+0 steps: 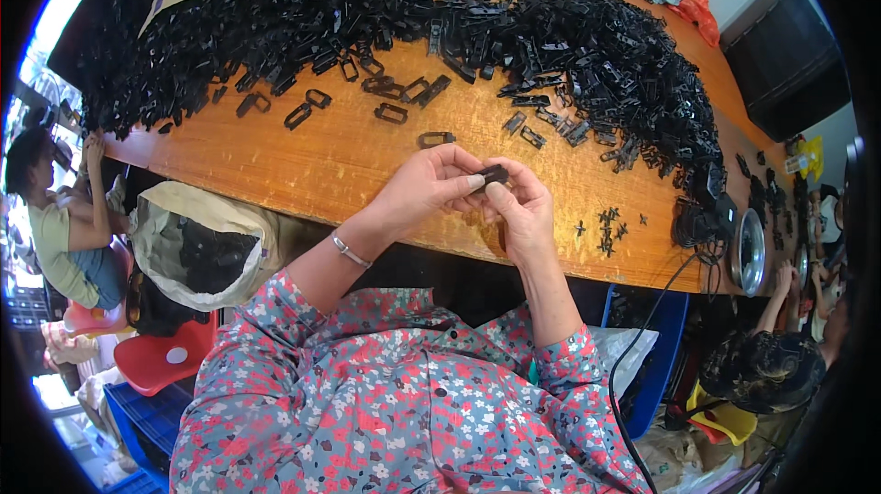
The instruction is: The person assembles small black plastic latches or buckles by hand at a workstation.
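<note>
Between the fingertips of both hands, just over the table's near edge, is a small black plastic part [494, 174]. My left hand [424, 184] pinches its left end with thumb and fingers. At its right end, my right hand [523, 209] grips it, thumb on top; the fingers beneath are partly hidden. A black oblong frame [436, 140] lies on the wood just beyond my left hand. More such frames [391, 114] are scattered farther off. To the right of my right hand sits a little cluster of tiny black cross-shaped pieces [608, 230].
Large heaps of black plastic parts [606, 62] arc across the wooden table [321, 163]. An open cloth sack [262, 260] hangs at the near left edge. A metal bowl [748, 251] and a black cable [665, 287] are at right. Other people sit at both sides.
</note>
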Motion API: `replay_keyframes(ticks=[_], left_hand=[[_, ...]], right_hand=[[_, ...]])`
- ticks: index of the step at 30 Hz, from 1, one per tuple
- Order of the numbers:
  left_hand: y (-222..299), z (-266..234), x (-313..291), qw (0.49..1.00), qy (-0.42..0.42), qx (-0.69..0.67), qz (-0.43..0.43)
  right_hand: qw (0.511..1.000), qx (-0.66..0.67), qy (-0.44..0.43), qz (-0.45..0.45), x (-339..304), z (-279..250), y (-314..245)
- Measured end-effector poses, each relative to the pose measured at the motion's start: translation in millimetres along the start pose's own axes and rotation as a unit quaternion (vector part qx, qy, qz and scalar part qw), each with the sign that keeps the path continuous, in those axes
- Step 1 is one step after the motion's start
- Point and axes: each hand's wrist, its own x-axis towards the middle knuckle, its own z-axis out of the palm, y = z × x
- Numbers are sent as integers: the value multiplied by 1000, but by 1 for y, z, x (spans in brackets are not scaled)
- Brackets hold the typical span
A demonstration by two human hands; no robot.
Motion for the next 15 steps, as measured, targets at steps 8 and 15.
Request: replay_keyframes(ticks=[8,15], left_hand=[[46,-43,65,742,177,590,264],[33,-56,104,620,215,738,160]], right_hand=[[992,120,5,31,-4,-2,-16],[987,123,-29,96,-10,5,-5]])
